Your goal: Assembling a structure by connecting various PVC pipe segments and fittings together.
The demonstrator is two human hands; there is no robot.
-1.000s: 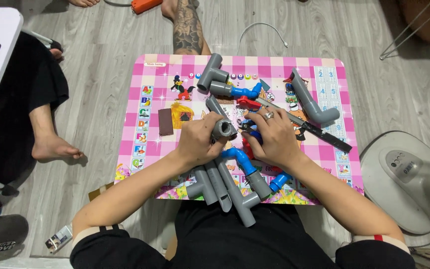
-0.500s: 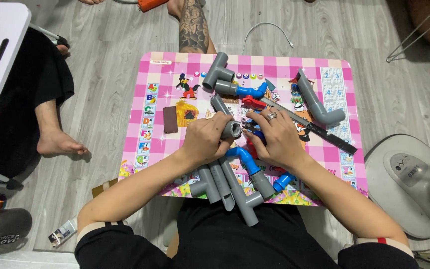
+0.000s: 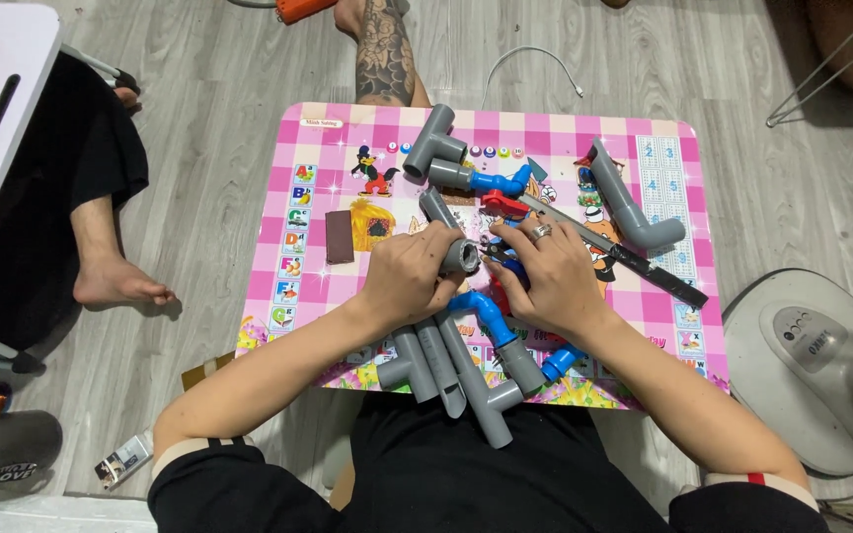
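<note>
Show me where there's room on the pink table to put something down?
The pink checked table is bare along its left side, between the small brown block and the left edge, and near the top left corner. The middle is crowded with grey plastic pipes, blue fittings and both hands: left hand, right hand.

Bright, even indoor light falls from above, leaving only soft, short shadows under the arms and pipes. The glossy pink surface shows faint sheen but no harsh glare; the centre is sharp, while the edges bend slightly outward and soften
</note>
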